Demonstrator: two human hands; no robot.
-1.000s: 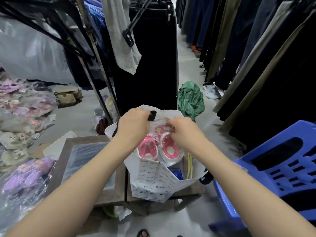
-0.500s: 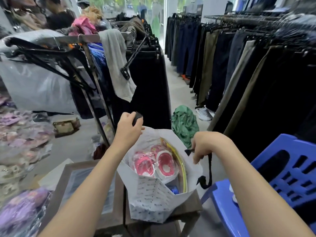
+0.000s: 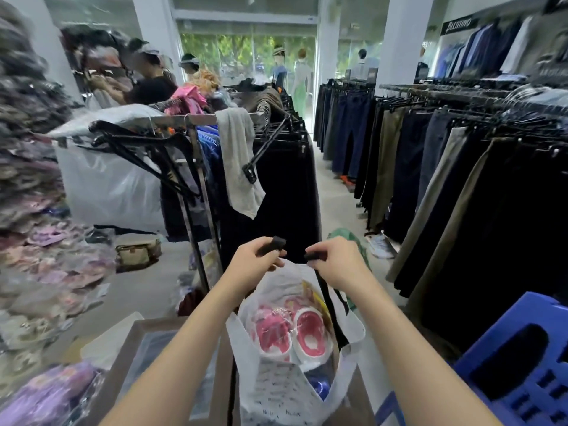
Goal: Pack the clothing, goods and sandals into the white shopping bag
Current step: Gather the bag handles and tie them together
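1. At the far left, heaps of wrapped footwear (image 3: 37,256) slope down to the floor and are smeared by blur. A purple packet (image 3: 46,398) lies nearest.
2. A large translucent plastic sack (image 3: 107,186) hangs at the near end of a clothes rail (image 3: 172,119). A small tan pouch (image 3: 138,252) sits on the pale floor (image 3: 335,210) beneath it.
3. A wood-framed table top (image 3: 129,342) takes up the near left. The white shopping bag (image 3: 276,395) stands at its right side with its mouth open.
4. The left hand (image 3: 255,262) is curled round one black handle (image 3: 272,243), which it holds above the bag's mouth.
5. Inside the bag, pink sandals (image 3: 289,330) in clear wrap lie on top. A yellow item (image 3: 310,295) runs along the far side, and something blue (image 3: 319,388) shows below the sandals.
6. The right hand (image 3: 336,265), just beside the left one, grips the other black handle (image 3: 316,256). Its strap runs down to the bag's right wall.
7. Beyond the hands hang dark trousers (image 3: 285,186), with a grey cloth (image 3: 238,167) draped over the rail.
8. Right of the aisle, a long row of trousers (image 3: 445,186) runs toward far mannequins (image 3: 299,78) at the windows. A blue plastic chair (image 3: 522,358) fills the near right corner.
9. The bag's base and the table's near edge are cut off at the bottom.
10. A green bundle (image 3: 347,238) on the floor is mostly hidden behind the right hand.
11. The print on the bag is too small to read, and whatever lies under the sandals cannot be made out.
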